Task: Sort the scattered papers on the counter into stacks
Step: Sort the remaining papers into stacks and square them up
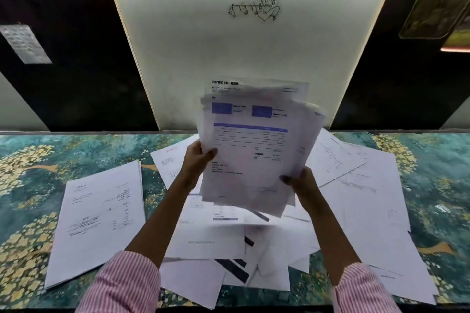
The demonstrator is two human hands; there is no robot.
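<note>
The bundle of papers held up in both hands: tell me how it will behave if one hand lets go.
Probably floppy: the bundle of papers is thin sheets, gripped near both lower sides by the left hand and right hand. Likely slippery too: its sheets are fanned and misaligned, so some may slide out.

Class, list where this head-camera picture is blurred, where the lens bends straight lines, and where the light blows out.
Head view: the held sheaf of papers is motion-blurred, its print smeared; the stack on the left looks sharper. Also head view: the wide lens splays the edges of the white wall panel outward toward the top, where light blows it out.
</note>
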